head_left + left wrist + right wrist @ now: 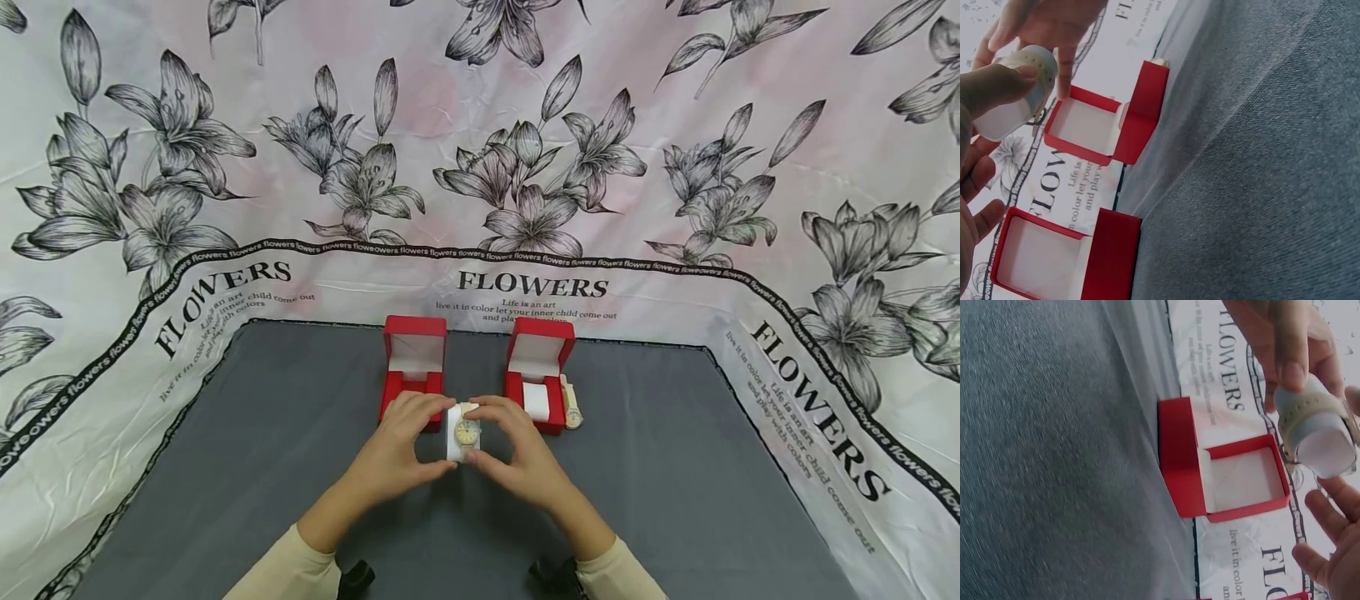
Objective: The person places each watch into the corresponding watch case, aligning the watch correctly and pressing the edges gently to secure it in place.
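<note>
A wristwatch with a cream strap and round dial is wrapped round a white watch cushion, held up between both hands in front of the red boxes. My left hand grips the cushion's left side, its thumb lying along the cushion in the left wrist view. From the other side my right hand pinches the watch, index finger at the top of the strap and thumb at the bottom. The strap's row of holes shows on the cushion's underside in the right wrist view.
Two red boxes stand with lids raised: the left box, partly behind my left hand, and the right box, which contains another white cushion. A second watch lies against the right box's side. Grey cloth covers the table.
</note>
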The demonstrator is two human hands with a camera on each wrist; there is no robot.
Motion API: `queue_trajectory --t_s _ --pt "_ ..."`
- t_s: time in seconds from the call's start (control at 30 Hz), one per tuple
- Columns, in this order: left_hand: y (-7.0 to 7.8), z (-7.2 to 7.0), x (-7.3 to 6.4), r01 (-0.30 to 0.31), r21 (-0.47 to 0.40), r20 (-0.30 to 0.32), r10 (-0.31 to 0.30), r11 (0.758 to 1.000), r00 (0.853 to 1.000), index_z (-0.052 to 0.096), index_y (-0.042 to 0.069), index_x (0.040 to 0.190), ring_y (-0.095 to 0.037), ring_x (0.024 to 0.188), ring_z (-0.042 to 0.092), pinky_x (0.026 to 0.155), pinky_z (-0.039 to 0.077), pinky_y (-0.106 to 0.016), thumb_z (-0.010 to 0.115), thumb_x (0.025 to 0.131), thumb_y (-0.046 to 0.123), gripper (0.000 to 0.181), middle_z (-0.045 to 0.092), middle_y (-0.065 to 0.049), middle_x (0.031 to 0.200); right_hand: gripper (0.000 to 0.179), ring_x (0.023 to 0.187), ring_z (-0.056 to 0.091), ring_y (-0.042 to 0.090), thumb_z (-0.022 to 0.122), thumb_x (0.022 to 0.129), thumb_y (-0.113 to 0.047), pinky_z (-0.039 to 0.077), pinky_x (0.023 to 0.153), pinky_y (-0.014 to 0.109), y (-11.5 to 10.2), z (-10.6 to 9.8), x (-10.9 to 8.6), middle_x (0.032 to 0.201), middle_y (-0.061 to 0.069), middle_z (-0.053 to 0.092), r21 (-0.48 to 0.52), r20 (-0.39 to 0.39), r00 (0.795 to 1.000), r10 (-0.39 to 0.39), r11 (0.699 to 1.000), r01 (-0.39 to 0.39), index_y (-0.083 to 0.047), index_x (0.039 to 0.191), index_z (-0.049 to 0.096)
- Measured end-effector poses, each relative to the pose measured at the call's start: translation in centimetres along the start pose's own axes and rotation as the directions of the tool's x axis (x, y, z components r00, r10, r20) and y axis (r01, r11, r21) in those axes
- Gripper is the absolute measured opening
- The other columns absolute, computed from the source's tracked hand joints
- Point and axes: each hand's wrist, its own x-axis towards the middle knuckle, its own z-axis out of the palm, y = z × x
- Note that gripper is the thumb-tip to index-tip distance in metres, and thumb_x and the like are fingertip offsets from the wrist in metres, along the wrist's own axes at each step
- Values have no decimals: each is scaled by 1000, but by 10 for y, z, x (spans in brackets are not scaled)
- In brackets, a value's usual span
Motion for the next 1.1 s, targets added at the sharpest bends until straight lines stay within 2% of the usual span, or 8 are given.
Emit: queue_trajectory --t_s 0.27,0.43,0.63,0.73,0.83,0.97,1.1 --pt "-1 1 -1 18 25 -10 -17 1000 1000 61 14 137 -14 117 51 95 48 -42 97 68 31 80 64 1 131 39 127 52 19 78 90 -15 48 105 44 -6 7 2 139 3 56 40 -26 997 66 997 -65 -24 126 64" --pt "-3 0 1 9 28 -13 -8 1000 1000 62 14 136 -14 115 52 96 47 -43 97 67 33 80 65 2 130 39 126 51 19 79 90 -15 49 104 49 -9 6 4 139 1 55 55 -14 994 105 993 -104 -26 125 65" --pt "-6 -3 4 4 31 -23 -4 1000 1000 62 13 136 -15 116 52 98 44 -45 97 67 34 81 65 2 130 40 128 50 20 81 89 -16 49 103 49 -10 4 9 141 3 53 42 7 996 93 995 -93 -26 124 65" --pt "-8 -8 6 11 19 -23 -11 1000 1000 62 13 136 -16 116 52 99 44 -45 98 67 33 81 65 1 130 40 129 49 21 81 88 -16 48 104 47 -11 6 13 141 3 53 28 10 997 82 996 -82 -27 123 65" --pt "-11 -11 8 9 -12 -11 -9 1000 1000 62 14 138 -15 117 51 99 45 -44 96 69 31 79 64 1 132 40 130 48 22 80 89 -16 46 104 51 -11 9 17 142 3 51 26 -3 996 87 996 -87 -26 124 63" --pt "-17 -13 11 -11 -54 3 11 998 1000 60 14 139 -15 120 50 97 48 -43 95 71 28 78 62 2 136 39 132 45 25 78 91 -17 40 104 58 -13 13 20 143 5 50 23 -28 993 113 993 -113 -25 125 60" --pt "-22 -16 15 -32 -90 13 33 995 999 58 16 140 -15 122 49 96 49 -42 95 72 26 78 61 2 138 40 131 46 23 78 91 -18 37 105 58 -15 16 24 142 3 52 3 -67 989 131 991 -131 -25 126 59"
